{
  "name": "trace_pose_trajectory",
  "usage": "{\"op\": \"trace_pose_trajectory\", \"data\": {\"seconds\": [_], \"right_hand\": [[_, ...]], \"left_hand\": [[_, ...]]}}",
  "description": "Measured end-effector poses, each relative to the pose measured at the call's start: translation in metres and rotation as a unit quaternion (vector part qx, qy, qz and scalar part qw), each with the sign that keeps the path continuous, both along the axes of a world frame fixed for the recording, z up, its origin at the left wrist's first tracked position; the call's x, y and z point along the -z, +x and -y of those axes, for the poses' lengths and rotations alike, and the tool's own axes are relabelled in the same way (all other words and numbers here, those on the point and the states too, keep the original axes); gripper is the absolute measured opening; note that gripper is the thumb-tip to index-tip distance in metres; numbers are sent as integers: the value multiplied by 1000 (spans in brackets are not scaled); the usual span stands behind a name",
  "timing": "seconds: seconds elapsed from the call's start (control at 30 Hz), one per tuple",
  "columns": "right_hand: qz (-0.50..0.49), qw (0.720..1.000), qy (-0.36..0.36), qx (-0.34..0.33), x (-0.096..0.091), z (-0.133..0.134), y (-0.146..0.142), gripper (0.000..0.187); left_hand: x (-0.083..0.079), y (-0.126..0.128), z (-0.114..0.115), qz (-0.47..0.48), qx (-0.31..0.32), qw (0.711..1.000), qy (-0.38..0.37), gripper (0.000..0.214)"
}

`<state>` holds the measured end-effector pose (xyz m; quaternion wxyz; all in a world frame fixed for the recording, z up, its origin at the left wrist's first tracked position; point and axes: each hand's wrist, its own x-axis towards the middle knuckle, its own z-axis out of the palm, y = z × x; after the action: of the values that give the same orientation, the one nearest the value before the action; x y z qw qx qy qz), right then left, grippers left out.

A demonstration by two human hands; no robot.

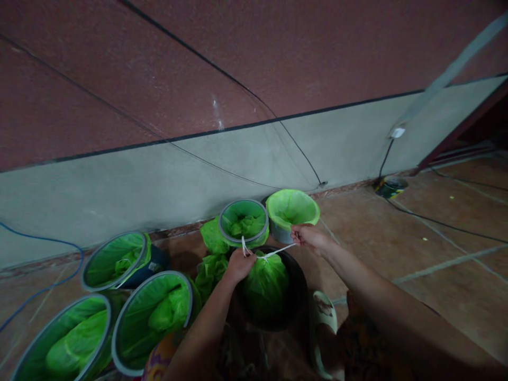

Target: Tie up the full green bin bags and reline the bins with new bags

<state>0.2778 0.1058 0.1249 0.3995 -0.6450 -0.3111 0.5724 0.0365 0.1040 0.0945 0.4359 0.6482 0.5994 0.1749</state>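
A green mesh bag (265, 286), gathered at its top, sits inside a dark round tub (299, 296) in front of me. White cord (280, 251) runs from the neck of the bag to both hands. My left hand (240, 264) is closed on the cord just left of the neck, and a loop of it stands up above the fingers. Farther right, my right hand (307, 236) pinches the other end, with the stretch between looking taut. What the bag contains is hidden.
Behind the tub stand a grey-rimmed bucket (266, 228) and a bucket lined in light green (293, 193). Several green-lined buckets (115, 344) are at left. A wall (190, 185) closes the back; cables cross it. A can (391, 186) and a slipper (323, 312) are at right.
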Motion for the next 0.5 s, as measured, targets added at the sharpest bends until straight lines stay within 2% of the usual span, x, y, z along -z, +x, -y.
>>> {"op": "trace_pose_trajectory", "data": {"seconds": [0.03, 0.1, 0.2, 0.27, 0.33, 0.43, 0.5], "right_hand": [[-26, 1000, 3, -7, -5, 2, -1, 23], [-78, 996, 31, -35, -15, 6, -5, 22], [-128, 981, 93, -114, -29, 11, -13, 26], [-165, 965, 115, -167, -37, 15, -19, 27], [-199, 950, 130, -203, -44, 18, -25, 26], [-225, 933, 153, -236, -46, 18, -34, 25], [-203, 932, 176, -242, -40, 14, -39, 22]], "left_hand": [[0, 3, 1, 77, -33, 996, -42, 20], [1, 10, 4, 215, -87, 966, -114, 19], [0, 20, 10, 329, -103, 924, -168, 24], [-2, 24, 12, 352, -74, 918, -166, 26], [-3, 26, 13, 350, -15, 927, -136, 28], [-4, 28, 11, 293, 94, 949, -68, 25], [-2, 29, 11, 234, 131, 963, -25, 16]]}}
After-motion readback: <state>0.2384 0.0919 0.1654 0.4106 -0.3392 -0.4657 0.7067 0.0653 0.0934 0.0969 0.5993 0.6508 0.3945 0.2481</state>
